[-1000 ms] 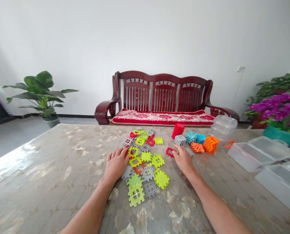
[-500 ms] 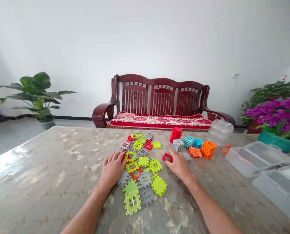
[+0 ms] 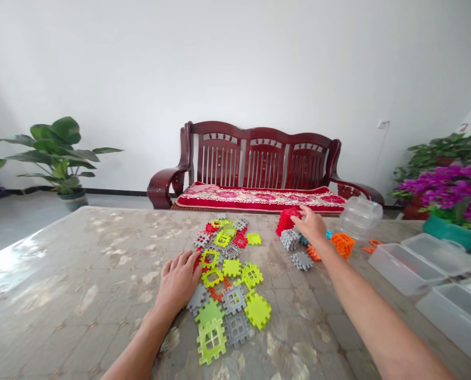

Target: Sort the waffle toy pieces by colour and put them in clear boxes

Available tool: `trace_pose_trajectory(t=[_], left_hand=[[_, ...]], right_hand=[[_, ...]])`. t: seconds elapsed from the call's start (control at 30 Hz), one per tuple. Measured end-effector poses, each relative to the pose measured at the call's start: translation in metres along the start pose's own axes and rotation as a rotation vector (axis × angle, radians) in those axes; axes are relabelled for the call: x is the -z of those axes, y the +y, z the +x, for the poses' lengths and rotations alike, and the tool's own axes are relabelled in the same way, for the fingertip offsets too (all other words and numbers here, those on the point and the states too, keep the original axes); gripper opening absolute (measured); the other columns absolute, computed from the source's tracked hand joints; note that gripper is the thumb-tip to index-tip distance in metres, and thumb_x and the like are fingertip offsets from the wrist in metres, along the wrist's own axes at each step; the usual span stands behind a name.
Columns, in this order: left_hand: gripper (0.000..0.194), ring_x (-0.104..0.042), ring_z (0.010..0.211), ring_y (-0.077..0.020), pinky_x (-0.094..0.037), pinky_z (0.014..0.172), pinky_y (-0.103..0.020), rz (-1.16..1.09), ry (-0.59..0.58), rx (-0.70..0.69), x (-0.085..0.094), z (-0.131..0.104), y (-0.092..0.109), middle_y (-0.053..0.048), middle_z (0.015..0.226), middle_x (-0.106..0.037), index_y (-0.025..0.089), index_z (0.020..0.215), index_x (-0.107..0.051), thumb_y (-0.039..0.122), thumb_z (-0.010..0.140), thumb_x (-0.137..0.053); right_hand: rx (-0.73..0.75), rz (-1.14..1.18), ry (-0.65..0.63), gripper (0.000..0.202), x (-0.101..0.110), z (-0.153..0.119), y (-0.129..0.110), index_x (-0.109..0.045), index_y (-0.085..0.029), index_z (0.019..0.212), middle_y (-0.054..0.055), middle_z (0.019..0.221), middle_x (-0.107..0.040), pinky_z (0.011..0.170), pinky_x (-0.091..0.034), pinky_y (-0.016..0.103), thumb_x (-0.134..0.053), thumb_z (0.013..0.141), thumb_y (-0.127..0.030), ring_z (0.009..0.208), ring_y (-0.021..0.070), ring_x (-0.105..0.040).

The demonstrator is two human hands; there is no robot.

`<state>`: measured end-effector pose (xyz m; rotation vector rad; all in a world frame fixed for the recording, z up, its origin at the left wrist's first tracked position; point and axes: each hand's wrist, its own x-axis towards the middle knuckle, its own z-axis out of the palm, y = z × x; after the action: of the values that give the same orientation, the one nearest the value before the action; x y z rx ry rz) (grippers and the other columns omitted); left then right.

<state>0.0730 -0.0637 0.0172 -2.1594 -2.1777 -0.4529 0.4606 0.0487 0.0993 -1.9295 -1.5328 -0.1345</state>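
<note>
My right hand (image 3: 310, 224) is at a stack of red interlocking tiles (image 3: 286, 220), its fingers closed on the red tile at the top right of the stack. Just below stand a stack of grey tiles (image 3: 289, 239) and a flat grey tile (image 3: 302, 260). My left hand (image 3: 180, 277) lies with fingers stretched out at the left edge of a loose spread of tiles, its fingertips touching a red tile (image 3: 197, 262) that is partly hidden. Within the spread are a lime-green tile (image 3: 258, 311), a grey window tile (image 3: 234, 300) and an orange frame tile (image 3: 218, 290).
An orange stack (image 3: 342, 245) stands right of my right wrist, with loose orange pieces (image 3: 372, 246) beyond. Clear plastic boxes (image 3: 405, 269) sit along the right side, another clear container (image 3: 360, 219) behind. A wooden bench (image 3: 265, 158) stands past the table's far edge.
My right hand has carried a red frame tile from beside the spread, up and right, to the red stack. The left hand has stayed nearly in place.
</note>
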Motion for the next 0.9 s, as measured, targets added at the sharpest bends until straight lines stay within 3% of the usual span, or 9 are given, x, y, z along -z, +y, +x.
trace_pose_trajectory(t=[0.27,0.57,0.73,0.83,0.9], left_hand=[[0.043,-0.046,0.135,-0.0254,-0.033,0.111,-0.045,-0.012,0.006,0.01,0.0,0.0,-0.001,-0.006,0.143,-0.055,0.028,0.136,-0.055,0.035,0.097,-0.039],[0.043,-0.046,0.134,-0.025,-0.033,0.11,-0.044,-0.006,0.011,0.007,-0.001,0.0,-0.001,-0.006,0.143,-0.055,0.028,0.136,-0.055,0.035,0.097,-0.038],[0.042,-0.047,0.133,-0.0256,-0.034,0.109,-0.045,-0.003,0.017,0.007,0.0,-0.001,0.0,-0.006,0.142,-0.056,0.027,0.135,-0.056,0.034,0.096,-0.04],[0.042,-0.048,0.132,-0.0257,-0.034,0.109,-0.045,-0.004,0.029,-0.004,0.0,-0.001,0.0,-0.007,0.142,-0.056,0.028,0.135,-0.056,0.034,0.096,-0.04],[0.042,-0.048,0.132,-0.0258,-0.035,0.109,-0.045,-0.004,0.033,-0.007,-0.001,-0.001,0.0,-0.007,0.142,-0.056,0.028,0.135,-0.056,0.035,0.096,-0.04]], right_hand=[[-0.015,-0.21,-0.076,0.059,-0.004,0.03,-0.015,-0.061,-0.026,0.128,0.006,0.106,-0.074,0.086,-0.046,0.038,-0.062,0.077,-0.054,0.103,0.0286,-0.064],[-0.007,-0.273,-0.102,0.054,-0.002,0.033,-0.016,-0.065,-0.026,0.123,0.006,0.109,-0.073,0.089,-0.045,0.042,-0.061,0.079,-0.056,0.107,0.0302,-0.062],[0.127,-0.126,-0.029,0.036,-0.008,0.007,-0.032,-0.069,-0.027,0.116,0.004,0.111,-0.073,0.089,-0.046,0.037,-0.057,0.085,-0.042,0.103,0.0252,-0.063],[0.277,0.041,-0.204,0.031,-0.025,-0.026,-0.052,-0.07,-0.026,0.113,0.0,0.108,-0.074,0.088,-0.047,0.029,-0.058,0.085,-0.031,0.099,0.0192,-0.064],[0.391,0.039,-0.323,0.029,-0.038,-0.048,-0.068,-0.072,-0.025,0.109,0.001,0.109,-0.074,0.092,-0.045,0.029,-0.062,0.082,-0.029,0.106,0.0203,-0.062]])
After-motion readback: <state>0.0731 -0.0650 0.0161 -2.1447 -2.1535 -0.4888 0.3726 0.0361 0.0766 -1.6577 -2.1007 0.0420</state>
